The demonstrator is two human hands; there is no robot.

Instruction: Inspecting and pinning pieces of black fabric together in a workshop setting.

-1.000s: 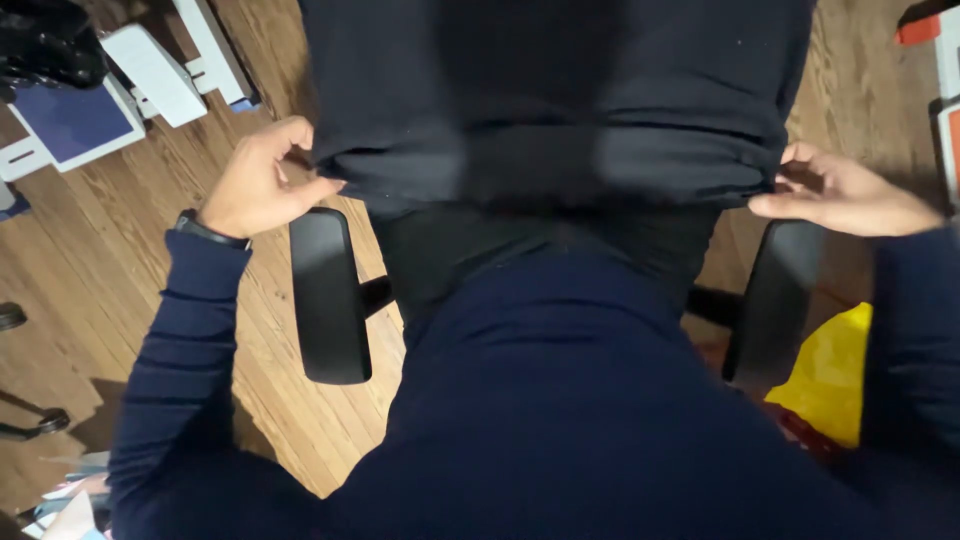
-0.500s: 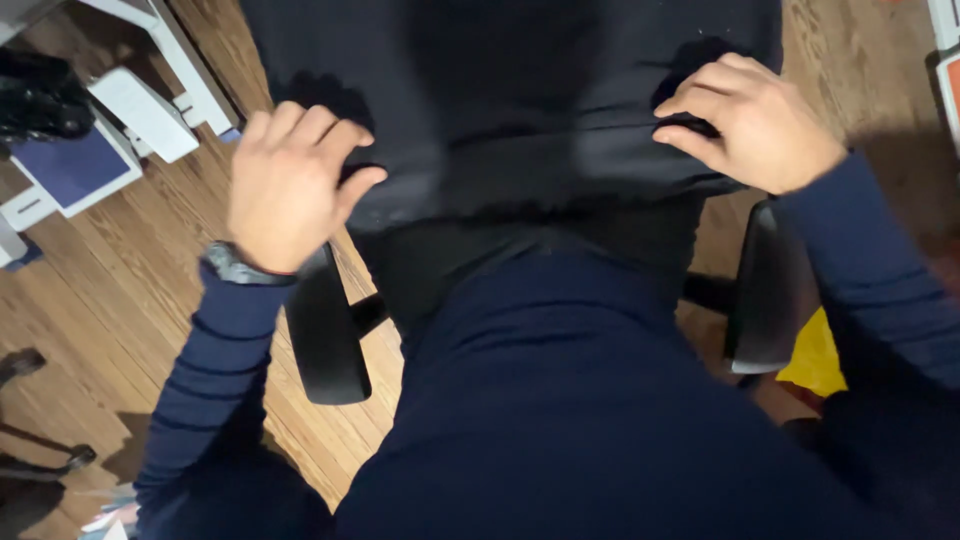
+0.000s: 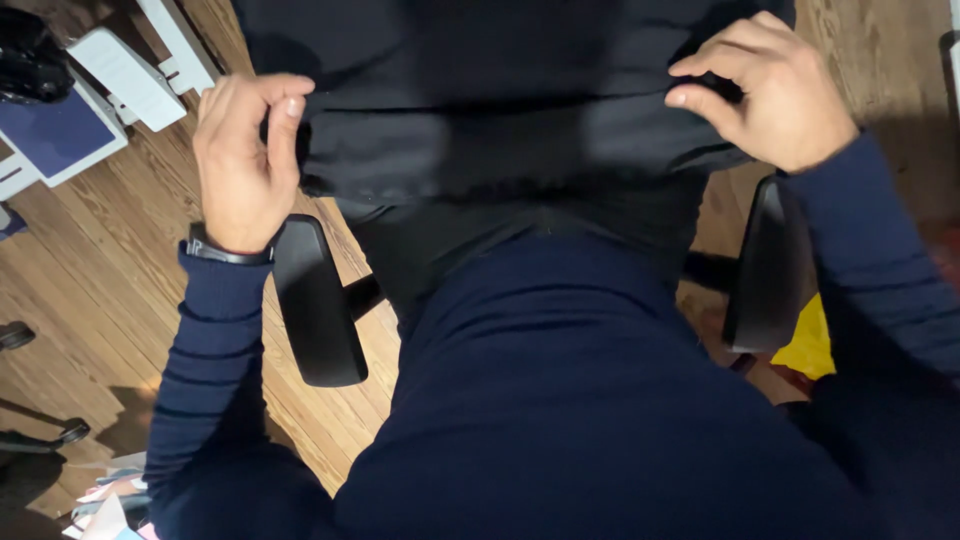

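Note:
A dark black garment (image 3: 500,110) lies spread across my lap as I sit in a chair. My left hand (image 3: 245,160), with a black band at the wrist, pinches the garment's left edge between thumb and fingers. On the other side, my right hand (image 3: 770,90) grips a fold of the same cloth near its right edge. Both hands hold the fabric above the chair's black armrests, the left armrest (image 3: 315,300) and the right armrest (image 3: 760,265). My navy sweater fills the lower part of the view.
A wooden floor (image 3: 90,270) lies below. White furniture parts and a dark blue panel (image 3: 60,130) sit at the upper left. A yellow object (image 3: 812,345) lies under the right armrest. Papers (image 3: 105,500) lie at the lower left.
Both hands came inward and up from the garment's outer corners, then shifted down slightly, now pinching the cloth closer to its middle. The camera view has tilted a little.

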